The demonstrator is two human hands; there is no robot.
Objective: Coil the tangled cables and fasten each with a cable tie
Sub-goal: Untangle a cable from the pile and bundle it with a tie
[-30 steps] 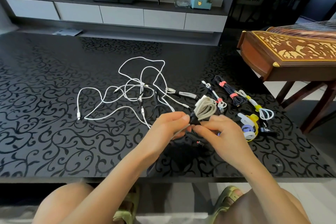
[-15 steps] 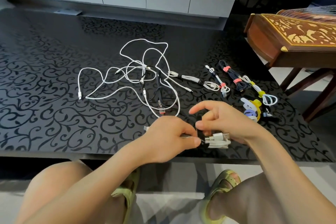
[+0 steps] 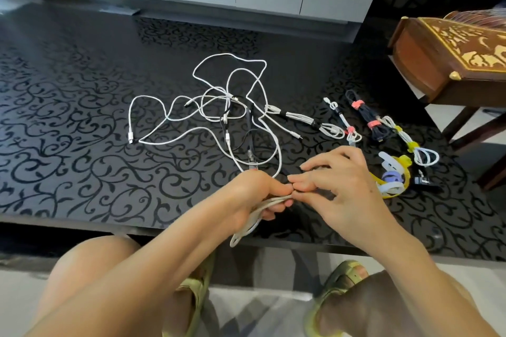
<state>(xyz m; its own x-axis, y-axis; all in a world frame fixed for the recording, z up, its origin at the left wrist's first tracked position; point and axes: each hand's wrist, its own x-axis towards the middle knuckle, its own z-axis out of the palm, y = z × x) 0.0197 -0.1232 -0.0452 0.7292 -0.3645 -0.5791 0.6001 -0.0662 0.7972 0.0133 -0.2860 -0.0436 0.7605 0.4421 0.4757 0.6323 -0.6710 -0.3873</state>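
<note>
Coiled cable (image 3: 247, 223) now hangs below gripping left hand (image 3: 254, 194); right hand (image 3: 345, 189) fingers (image 3: 299, 185) pinch its top.

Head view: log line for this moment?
left hand grips coil | right hand fingertips at coil | tangle on table

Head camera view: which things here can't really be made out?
On the coiled white cable, whether a tie is fitted: the left hand gripping it hides that.
At the right hand, what its fingertips pinch, if anything: too small and blurred.
In the cable tangle, how many cables: black ones blend into the dark table.
The small black object: too small to identify.
The wooden instrument: cut off by the right edge.
</note>
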